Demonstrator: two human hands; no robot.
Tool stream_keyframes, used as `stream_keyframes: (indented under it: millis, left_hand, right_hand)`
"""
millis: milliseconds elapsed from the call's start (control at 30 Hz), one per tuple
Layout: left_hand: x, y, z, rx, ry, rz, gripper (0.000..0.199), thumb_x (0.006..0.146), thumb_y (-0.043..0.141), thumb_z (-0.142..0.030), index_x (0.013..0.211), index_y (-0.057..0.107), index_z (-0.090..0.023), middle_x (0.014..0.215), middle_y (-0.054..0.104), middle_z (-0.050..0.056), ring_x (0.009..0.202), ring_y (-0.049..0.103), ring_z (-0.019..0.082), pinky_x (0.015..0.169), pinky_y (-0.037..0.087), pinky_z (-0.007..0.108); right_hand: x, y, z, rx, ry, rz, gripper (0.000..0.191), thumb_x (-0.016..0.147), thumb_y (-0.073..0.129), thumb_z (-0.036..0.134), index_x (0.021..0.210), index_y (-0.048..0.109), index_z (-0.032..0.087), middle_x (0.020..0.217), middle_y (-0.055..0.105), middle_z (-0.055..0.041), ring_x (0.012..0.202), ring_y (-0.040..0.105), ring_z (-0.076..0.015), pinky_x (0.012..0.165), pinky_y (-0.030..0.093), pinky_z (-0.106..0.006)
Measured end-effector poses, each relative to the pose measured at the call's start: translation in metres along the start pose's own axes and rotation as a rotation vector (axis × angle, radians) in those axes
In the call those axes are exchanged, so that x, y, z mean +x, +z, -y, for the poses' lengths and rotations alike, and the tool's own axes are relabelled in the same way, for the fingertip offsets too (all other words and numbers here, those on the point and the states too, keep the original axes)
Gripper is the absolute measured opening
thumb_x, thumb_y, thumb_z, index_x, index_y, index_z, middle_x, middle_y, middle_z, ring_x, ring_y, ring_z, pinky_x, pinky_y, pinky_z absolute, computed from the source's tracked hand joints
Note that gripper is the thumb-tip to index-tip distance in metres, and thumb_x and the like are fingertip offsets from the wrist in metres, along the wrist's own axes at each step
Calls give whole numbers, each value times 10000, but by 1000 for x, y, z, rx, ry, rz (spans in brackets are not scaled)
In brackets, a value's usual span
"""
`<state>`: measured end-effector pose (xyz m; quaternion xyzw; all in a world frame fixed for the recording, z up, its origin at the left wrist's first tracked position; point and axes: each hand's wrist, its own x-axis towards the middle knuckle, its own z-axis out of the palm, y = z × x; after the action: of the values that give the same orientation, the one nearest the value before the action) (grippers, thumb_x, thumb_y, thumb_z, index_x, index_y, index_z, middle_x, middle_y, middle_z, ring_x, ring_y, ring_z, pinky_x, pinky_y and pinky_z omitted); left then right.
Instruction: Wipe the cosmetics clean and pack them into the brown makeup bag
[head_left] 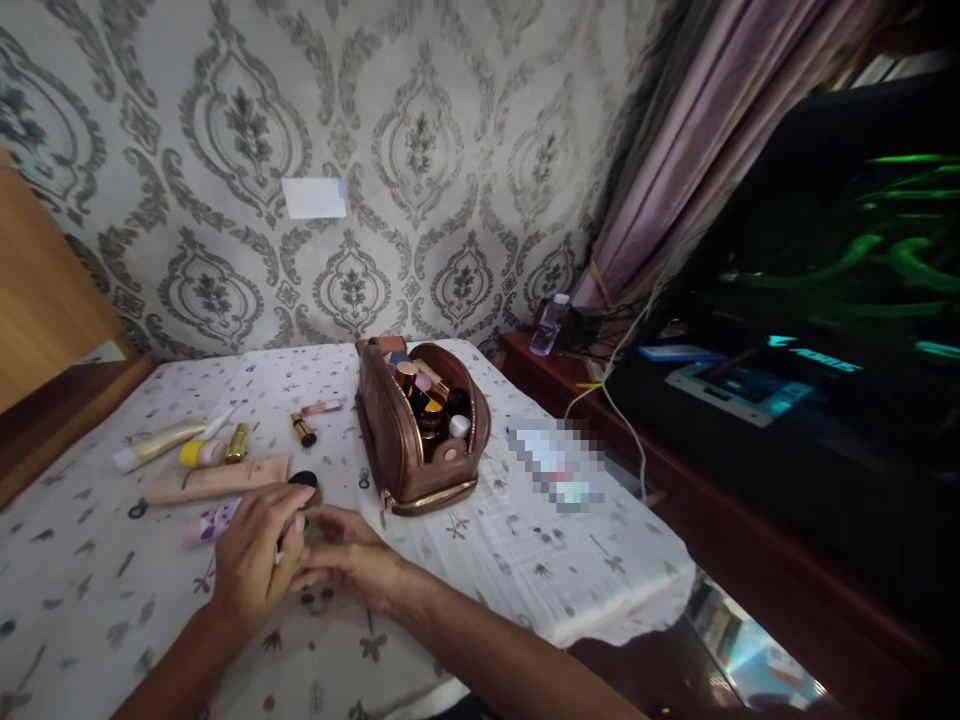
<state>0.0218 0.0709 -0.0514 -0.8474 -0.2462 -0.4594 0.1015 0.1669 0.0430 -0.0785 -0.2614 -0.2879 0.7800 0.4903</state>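
My left hand [259,550] and my right hand [349,555] are together over the front left of the cloth. Both are closed around a small jar [287,530] with a dark top, mostly hidden by the fingers. Just behind them lies a beige tube [221,480] with a black cap [304,481]. A purple-and-white tube [212,522] is beside my left hand. To the right stands an open brown bag [390,450], filled with several bottles and jars, among them a white-capped one [460,427].
Further back lie a cream tube [161,442], a yellow-capped container [196,454], a gold item [237,443], a small black-and-gold bottle [303,430] and a pink tube [322,407]. A blurred item [555,462] lies right of the bag; a water bottle [550,327] stands behind.
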Motion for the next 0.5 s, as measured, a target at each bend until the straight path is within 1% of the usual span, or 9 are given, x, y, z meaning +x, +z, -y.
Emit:
stream_keyframes:
  millis: [100, 200, 267, 333, 400, 500]
  left_hand:
    - [-2, 0, 3, 21, -67, 7, 333, 942, 472, -164, 1271, 524, -151, 1118, 630, 127, 1054, 589, 261, 928, 467, 379]
    - [-8, 3, 5, -19, -159, 31, 433, 959, 466, -283, 1376, 451, -166, 1240, 580, 146, 1152, 554, 297, 974, 459, 427]
    - [-13, 6, 5, -77, -234, 81, 519, 959, 477, -361, 1436, 394, -175, 1330, 534, 163, 1226, 524, 318, 1000, 463, 449]
    - [-19, 9, 5, -129, -294, 141, 578, 950, 496, -419, 1465, 365, -189, 1391, 499, 169, 1282, 500, 331, 1020, 470, 464]
    - [-24, 12, 7, -175, -346, 197, 595, 945, 503, -456, 1469, 370, -207, 1421, 487, 167, 1312, 491, 340, 1035, 474, 480]
    - [-30, 16, 8, -240, -401, 239, 592, 948, 498, -479, 1470, 383, -223, 1447, 482, 166, 1341, 481, 346, 1057, 473, 496]
  right_hand:
    - [-1, 3, -1, 70, -24, 1, 617, 395, 987, 268, 891, 629, 185, 923, 627, 47, 763, 667, -127, 692, 587, -287]
    - [-1, 6, -1, 144, -59, -24, 631, 417, 989, 254, 913, 604, 198, 912, 653, 42, 775, 664, -115, 733, 559, -263]
    - [-2, 6, 1, 170, -109, -49, 619, 441, 983, 254, 939, 619, 205, 945, 665, 35, 802, 657, -105, 753, 531, -236]
    - [-3, 5, 4, 139, -153, -57, 634, 462, 973, 264, 1009, 655, 218, 1015, 673, 20, 860, 650, -116, 790, 516, -241]
    - [-3, 3, 6, 56, -173, -66, 698, 457, 970, 291, 1087, 675, 234, 1068, 681, 3, 920, 646, -146, 853, 511, -284]
    - [-3, -2, 10, -96, -184, -79, 714, 459, 964, 363, 1107, 688, 246, 1033, 698, 1, 921, 645, -167, 908, 493, -330]
